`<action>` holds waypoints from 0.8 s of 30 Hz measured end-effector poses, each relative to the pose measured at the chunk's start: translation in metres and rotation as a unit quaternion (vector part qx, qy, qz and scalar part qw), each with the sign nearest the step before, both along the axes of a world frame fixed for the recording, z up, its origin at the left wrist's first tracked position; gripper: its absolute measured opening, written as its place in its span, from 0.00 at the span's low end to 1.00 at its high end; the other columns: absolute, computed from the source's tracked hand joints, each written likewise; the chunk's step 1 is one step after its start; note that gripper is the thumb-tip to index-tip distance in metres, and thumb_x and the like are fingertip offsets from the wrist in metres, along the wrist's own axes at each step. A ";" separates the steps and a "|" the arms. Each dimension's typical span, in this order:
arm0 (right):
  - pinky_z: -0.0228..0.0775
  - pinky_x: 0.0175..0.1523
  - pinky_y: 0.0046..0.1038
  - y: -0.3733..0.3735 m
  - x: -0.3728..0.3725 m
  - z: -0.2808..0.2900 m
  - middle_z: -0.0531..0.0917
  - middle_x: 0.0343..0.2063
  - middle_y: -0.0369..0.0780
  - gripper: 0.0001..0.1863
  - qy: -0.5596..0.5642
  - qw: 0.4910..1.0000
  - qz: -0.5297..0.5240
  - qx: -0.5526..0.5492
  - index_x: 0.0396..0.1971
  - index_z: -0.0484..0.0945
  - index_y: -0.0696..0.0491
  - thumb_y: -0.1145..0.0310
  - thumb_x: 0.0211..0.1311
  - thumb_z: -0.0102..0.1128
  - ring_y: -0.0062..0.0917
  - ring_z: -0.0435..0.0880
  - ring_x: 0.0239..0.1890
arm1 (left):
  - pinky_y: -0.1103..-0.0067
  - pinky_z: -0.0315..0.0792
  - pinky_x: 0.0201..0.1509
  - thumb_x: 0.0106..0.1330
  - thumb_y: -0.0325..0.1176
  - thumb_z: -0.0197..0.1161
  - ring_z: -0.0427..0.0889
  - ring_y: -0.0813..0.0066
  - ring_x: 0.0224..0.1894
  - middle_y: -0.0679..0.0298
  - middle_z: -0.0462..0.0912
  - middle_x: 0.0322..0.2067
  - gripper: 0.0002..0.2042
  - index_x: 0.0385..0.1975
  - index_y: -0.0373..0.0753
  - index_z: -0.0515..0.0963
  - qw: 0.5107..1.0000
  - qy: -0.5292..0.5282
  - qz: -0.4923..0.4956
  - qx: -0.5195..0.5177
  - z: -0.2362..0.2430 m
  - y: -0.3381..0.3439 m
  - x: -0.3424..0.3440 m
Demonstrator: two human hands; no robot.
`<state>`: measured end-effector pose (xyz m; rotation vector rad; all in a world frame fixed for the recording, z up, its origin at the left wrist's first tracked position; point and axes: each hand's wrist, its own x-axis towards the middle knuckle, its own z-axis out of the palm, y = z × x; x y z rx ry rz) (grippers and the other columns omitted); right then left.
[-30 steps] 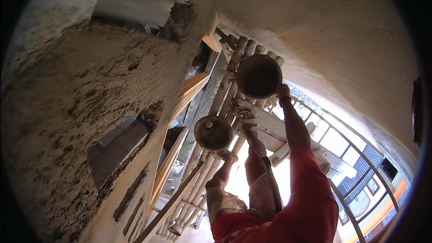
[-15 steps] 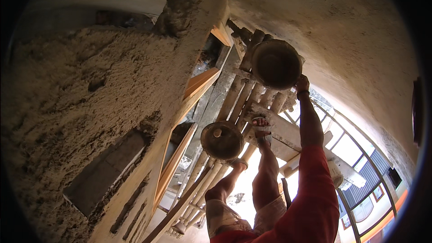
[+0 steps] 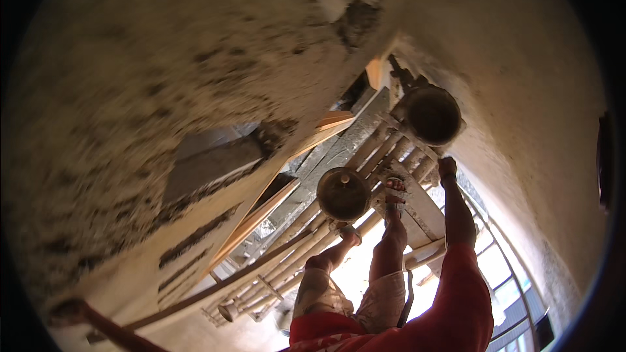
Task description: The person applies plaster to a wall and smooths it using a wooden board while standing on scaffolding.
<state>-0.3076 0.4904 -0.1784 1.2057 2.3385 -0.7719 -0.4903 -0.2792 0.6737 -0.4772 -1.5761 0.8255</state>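
Observation:
My right hand [image 3: 447, 167] looks closed, its fingers curled, just below a round mortar pan [image 3: 432, 115]. A small gap shows between hand and rim, and I see nothing in the fist. The pan is dark inside and sits on the scaffold poles by the right wall. A second round pan [image 3: 343, 194] rests on the poles near my feet, with a small pale round-ended thing inside. My left hand [image 3: 67, 313] reaches out at the lower left edge, dark and blurred; its fingers cannot be made out.
I stand on scaffold poles [image 3: 368, 146] and a mortar-splashed board [image 3: 417, 212]. Rough plastered wall [image 3: 130, 111] with a recess fills the left. Wooden window frames [image 3: 261, 218] line it. A smooth wall [image 3: 521, 91] rises at right; metal railings [image 3: 515, 274] stand at the lower right.
My right hand has come off the rim of the upper pan, which now stands farther away. My left hand has entered at the lower left. The view has tilted and shifted.

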 end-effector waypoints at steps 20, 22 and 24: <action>0.73 0.25 0.37 -0.090 0.081 0.332 0.78 0.25 0.41 0.12 -0.045 0.937 -0.141 -0.316 0.43 0.71 0.47 0.61 0.62 0.52 0.31 0.76 0.19 | 0.57 0.44 0.73 0.65 0.50 0.56 0.43 0.49 0.71 0.45 0.36 0.69 0.42 0.68 0.35 0.39 0.749 0.113 0.097 0.645 -0.005 0.008 0.205; 0.75 0.27 0.39 -0.098 0.055 0.354 0.80 0.28 0.42 0.14 -0.027 0.944 -0.123 -0.306 0.45 0.71 0.48 0.61 0.61 0.54 0.30 0.79 0.22 | 0.58 0.47 0.72 0.62 0.54 0.58 0.44 0.48 0.70 0.44 0.36 0.69 0.46 0.69 0.38 0.35 0.635 0.078 0.081 0.764 -0.023 -0.012 0.234; 0.75 0.28 0.38 -0.106 0.032 0.373 0.80 0.29 0.41 0.15 -0.017 0.943 -0.109 -0.315 0.47 0.71 0.48 0.61 0.61 0.54 0.30 0.79 0.24 | 0.62 0.50 0.70 0.63 0.52 0.59 0.47 0.49 0.70 0.45 0.38 0.69 0.46 0.69 0.38 0.35 0.550 0.040 0.047 0.833 -0.055 -0.050 0.264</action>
